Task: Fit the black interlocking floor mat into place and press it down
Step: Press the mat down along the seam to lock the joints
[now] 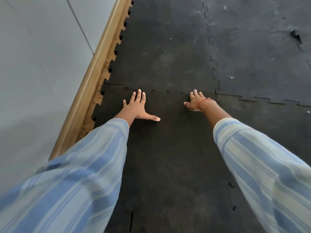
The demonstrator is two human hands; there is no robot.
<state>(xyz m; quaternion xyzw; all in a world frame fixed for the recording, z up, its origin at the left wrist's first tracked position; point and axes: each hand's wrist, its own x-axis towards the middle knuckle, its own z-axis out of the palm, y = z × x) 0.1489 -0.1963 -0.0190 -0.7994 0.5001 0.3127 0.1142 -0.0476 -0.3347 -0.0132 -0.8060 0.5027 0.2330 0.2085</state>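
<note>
The black interlocking floor mat [168, 148] lies flat below me, its far toothed edge meshed with the mat beyond [161, 52] along a seam [161, 91]. My left hand [137, 107] rests palm down on the near mat just short of the seam, fingers spread and thumb out to the right. My right hand [196, 102] lies flat on the same mat near its far right corner, fingers touching the seam. Neither hand holds anything. Striped blue sleeves cover both forearms.
A wooden skirting strip [94, 71] runs diagonally along the mats' left toothed edge, with a pale wall [38, 64] beyond it. More black mats [260, 64] lie joined to the right, dusty and scuffed. A short open slit [131, 221] shows at the bottom.
</note>
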